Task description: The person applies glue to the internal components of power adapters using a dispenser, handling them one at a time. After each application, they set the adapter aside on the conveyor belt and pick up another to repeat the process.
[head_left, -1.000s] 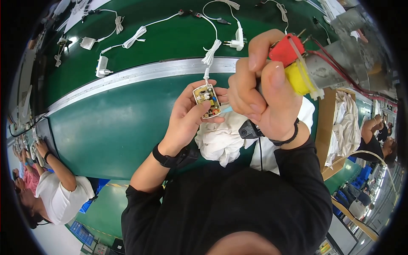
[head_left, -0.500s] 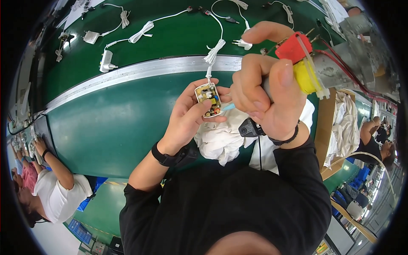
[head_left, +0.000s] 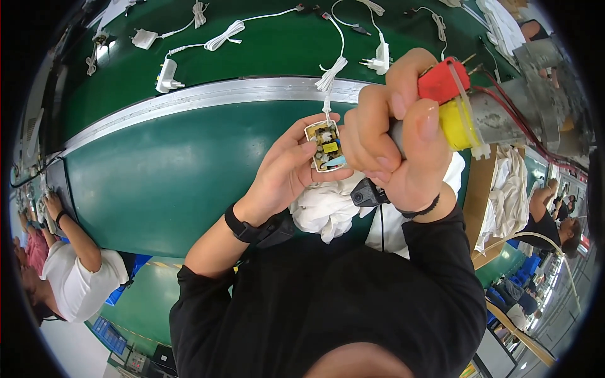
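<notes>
My left hand (head_left: pixel 280 167) grips a small white charger housing, its circuit board (head_left: pixel 331 147) exposed and facing up, between thumb and fingers. From the housing's top end a white bundled cable (head_left: pixel 331 74) runs across the metal rail. My right hand (head_left: pixel 400 142) is wrapped round a grey cylindrical applicator (head_left: pixel 495 113) with a yellow band and trailing red wires. The index finger curls against its red switch block (head_left: pixel 444 80). The applicator's pale blue tip (head_left: pixel 336 162) reaches the board's lower end; whether it touches is unclear.
Several white chargers with coiled cables, one of them a plug (head_left: pixel 167 77), lie on the green surface beyond the metal rail (head_left: pixel 189 104). White cloth (head_left: pixel 328 211) is bunched below my hands, beside a small black device (head_left: pixel 367 193). A cardboard box (head_left: pixel 480 195) stands right. Another person (head_left: pixel 82 277) sits left.
My right index finger has come down from its raised position onto the red switch. The blue tip now lies over the board, and the chargers beyond the rail sit farther right in view.
</notes>
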The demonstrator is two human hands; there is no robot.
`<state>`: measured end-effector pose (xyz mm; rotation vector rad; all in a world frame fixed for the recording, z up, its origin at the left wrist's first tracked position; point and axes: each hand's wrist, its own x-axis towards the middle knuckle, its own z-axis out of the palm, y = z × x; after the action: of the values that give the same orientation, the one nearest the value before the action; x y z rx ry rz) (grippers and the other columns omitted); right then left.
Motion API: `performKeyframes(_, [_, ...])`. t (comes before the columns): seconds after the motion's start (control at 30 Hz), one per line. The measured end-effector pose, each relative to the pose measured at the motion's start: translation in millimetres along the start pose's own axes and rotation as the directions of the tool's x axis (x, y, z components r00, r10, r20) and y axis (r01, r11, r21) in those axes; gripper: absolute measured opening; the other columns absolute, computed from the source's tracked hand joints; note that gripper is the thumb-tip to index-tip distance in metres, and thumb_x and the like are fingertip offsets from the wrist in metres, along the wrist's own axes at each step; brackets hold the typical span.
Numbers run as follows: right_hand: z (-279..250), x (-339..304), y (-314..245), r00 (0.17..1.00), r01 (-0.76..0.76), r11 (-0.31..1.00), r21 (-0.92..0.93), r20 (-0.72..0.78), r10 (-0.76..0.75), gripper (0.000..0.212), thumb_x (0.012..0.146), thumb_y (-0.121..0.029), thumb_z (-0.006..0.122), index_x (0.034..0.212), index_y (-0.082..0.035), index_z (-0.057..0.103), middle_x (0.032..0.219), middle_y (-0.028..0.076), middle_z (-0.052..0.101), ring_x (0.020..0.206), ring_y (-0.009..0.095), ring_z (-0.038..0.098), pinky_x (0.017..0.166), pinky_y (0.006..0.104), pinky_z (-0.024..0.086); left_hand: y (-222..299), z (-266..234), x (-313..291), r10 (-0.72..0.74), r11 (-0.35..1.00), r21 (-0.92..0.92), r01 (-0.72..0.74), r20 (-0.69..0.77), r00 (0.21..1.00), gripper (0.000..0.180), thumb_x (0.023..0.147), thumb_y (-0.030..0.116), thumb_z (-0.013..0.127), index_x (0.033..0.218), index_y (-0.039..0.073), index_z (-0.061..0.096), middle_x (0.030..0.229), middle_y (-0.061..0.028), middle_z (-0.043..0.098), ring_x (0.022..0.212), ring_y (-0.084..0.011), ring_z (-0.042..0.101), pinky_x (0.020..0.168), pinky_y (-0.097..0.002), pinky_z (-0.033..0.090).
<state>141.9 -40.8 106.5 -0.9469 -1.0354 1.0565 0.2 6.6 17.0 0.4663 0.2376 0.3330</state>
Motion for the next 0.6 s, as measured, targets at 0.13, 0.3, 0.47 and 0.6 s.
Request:
performKeyframes(0.13, [1,4,0,0.999,-0.002,1.000,0.026,0.040,0.001,0.044,0.090,-0.052,0.046,0.101,-0.011,0.035,0.049,-0.002,0.034,0.036,0.006,0.029,0.036,0.0220,0.026,3,-4,-3,0.003,1.000,-0.003,-0.003,0.005,1.000,0.048,0.093,0.019,0.041,0.134,-0.002,0.026,0.128,-0.0148,0.042,0.116,-0.0237,0.048,0.095,-0.0453,0.046])
performKeyframes(0.3, [0,9,0,0.987,0.050,0.991,0.121,0.148,-0.068,0.054,0.091,-0.053,0.042,0.119,-0.007,0.033,0.050,-0.003,0.034,0.037,0.005,0.030,0.037,0.0215,0.026,5,-4,-4,0.001,1.000,-0.018,-0.001,0.001,1.000,0.046,0.094,0.017,0.040,0.134,-0.002,0.027,0.128,-0.0156,0.043,0.116,-0.0239,0.048,0.095,-0.0455,0.046])
performKeyframes(0.47, [44,16,-26,0.893,-0.143,0.988,0.060,-0.423,0.155,0.057,0.093,-0.051,0.038,0.127,-0.004,0.031,0.051,-0.004,0.033,0.038,0.004,0.029,0.038,0.0206,0.025,20,-7,8,0.001,0.996,0.086,0.000,-0.005,1.000,0.043,0.094,0.016,0.040,0.132,-0.001,0.029,0.125,-0.0162,0.045,0.116,-0.0241,0.049,0.094,-0.0451,0.046])
performKeyframes(0.6, [15,10,-23,0.993,0.005,1.000,-0.014,-0.115,-0.006,0.054,0.095,-0.048,0.035,0.124,-0.002,0.033,0.052,-0.004,0.031,0.038,0.004,0.028,0.038,0.0198,0.024,63,-9,67,0.116,0.949,0.294,-0.118,0.021,0.993,0.028,0.094,0.013,0.040,0.117,-0.002,0.044,0.108,-0.0137,0.057,0.103,-0.0232,0.057,0.089,-0.0427,0.050])
